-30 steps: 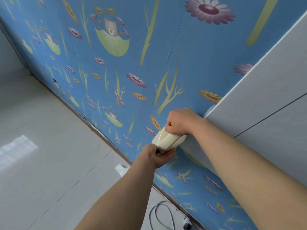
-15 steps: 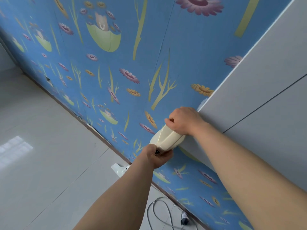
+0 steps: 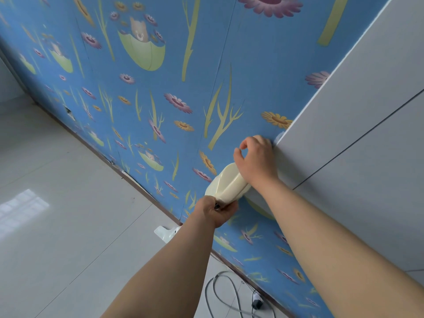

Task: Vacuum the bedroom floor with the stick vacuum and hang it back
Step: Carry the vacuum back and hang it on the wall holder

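Against the blue flowered wall (image 3: 241, 72), just beside the edge of a grey cabinet (image 3: 367, 111), the cream body of the stick vacuum (image 3: 229, 183) stands close to the wallpaper. The left hand (image 3: 215, 212) is wrapped around its lower end, the grip closed tight on the vacuum, with the cream shell rising just above the knuckles. The right hand (image 3: 257, 161) sits at the upper end of that same body; its grip is loose and half open, fingers (image 3: 244, 143) curled with a gap under them, palm and wrist lying against the top of the shell. Below the left forearm, the white floor head (image 3: 166, 232) shows on the pale tiled floor (image 3: 68, 214) by the skirting. A grey cable (image 3: 220, 292) loops on the floor near the wall.
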Available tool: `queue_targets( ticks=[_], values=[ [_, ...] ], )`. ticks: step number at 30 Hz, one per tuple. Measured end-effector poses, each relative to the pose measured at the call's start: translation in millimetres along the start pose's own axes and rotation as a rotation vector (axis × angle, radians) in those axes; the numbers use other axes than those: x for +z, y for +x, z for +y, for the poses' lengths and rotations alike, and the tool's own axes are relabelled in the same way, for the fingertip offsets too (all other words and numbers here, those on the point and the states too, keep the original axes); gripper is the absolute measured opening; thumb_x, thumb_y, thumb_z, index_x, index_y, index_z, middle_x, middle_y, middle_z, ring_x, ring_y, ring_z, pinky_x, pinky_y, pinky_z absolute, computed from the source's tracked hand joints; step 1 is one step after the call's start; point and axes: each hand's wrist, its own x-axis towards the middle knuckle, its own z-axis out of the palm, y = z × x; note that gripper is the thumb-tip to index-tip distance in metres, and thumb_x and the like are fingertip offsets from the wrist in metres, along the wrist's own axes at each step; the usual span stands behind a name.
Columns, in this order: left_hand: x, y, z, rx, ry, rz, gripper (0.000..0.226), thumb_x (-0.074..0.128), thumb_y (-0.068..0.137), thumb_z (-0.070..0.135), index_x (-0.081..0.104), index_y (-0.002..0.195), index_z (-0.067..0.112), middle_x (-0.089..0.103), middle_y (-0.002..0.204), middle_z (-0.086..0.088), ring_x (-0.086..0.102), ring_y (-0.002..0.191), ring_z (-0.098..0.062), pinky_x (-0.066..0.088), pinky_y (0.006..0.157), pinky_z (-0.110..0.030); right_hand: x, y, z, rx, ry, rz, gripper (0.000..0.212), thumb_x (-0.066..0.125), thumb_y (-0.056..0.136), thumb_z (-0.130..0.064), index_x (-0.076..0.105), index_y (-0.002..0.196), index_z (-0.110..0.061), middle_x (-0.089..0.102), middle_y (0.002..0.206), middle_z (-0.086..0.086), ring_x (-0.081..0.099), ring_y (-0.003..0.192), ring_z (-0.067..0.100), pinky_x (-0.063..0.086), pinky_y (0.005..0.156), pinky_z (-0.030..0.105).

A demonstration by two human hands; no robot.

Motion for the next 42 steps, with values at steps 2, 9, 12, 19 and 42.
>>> queue_targets(
  ticks=[2,9,12,19,42],
  values=[
    [-0.4,-0.2,2.1,0.004,-0.019,0.004,0.02,0.036,0.101,-0.002,0.044,0.119,-0.004,0.05,0.103,-0.023,0.053,0.096,-0.043,0.055,0.079,-0.051,1.2,-1.1,-3.7,0.013,0.0,-0.037,0.028,0.058,0.095,-0.022,0.062,0.112,-0.001,0.058,0.12,0.014,0.049,0.114,0.031,0.034,0.096,0.033],
    [-2.8,2.5,-1.5,0.08,-0.029,0.024,0.035,0.034,0.101,-0.002,0.039,0.136,-0.004,0.047,0.107,-0.021,0.053,0.087,-0.042,0.051,0.08,-0.05,-12.0,-7.8,-3.6,0.106,-0.049,0.039,0.046,0.068,0.087,-0.038,0.056,0.112,-0.002,0.055,0.118,0.014,0.05,0.112,0.031,0.038,0.092,0.033],
    [-4.2,2.4,-0.6,0.115,-0.01,0.042,0.038,0.034,0.101,-0.002,0.037,0.139,-0.004,0.044,0.107,-0.018,0.052,0.081,-0.04,0.051,0.09,-0.051,-21.8,-10.0,-8.5,0.247,-0.075,-0.018,0.056,0.065,0.086,-0.052,0.048,0.11,-0.004,0.057,0.112,0.011,0.058,0.103,0.031,0.039,0.072,0.032],
    [-2.4,-3.7,-7.3,0.045,0.099,0.002,0.029,0.035,0.102,-0.001,0.042,0.131,-0.002,0.046,0.125,-0.022,0.051,0.11,-0.04,0.053,0.086,-0.05,-27.6,-12.8,-6.9,0.443,-0.018,-0.274,0.037,0.06,0.088,-0.05,0.052,0.088,-0.013,0.07,0.092,0.011,0.07,0.086,0.031,0.058,0.074,0.037],
    [-9.3,-11.5,-26.4,-0.098,0.121,0.032,0.018,0.045,0.102,0.01,0.051,0.093,-0.005,0.055,0.101,-0.022,0.057,0.097,-0.034,0.054,0.086,-0.043,-42.8,-22.1,18.0,0.567,0.199,-0.507,0.029,0.056,0.092,-0.038,0.052,0.086,-0.009,0.052,0.061,0.008,0.045,0.048,0.021,0.035,0.05,0.026]
  ],
)
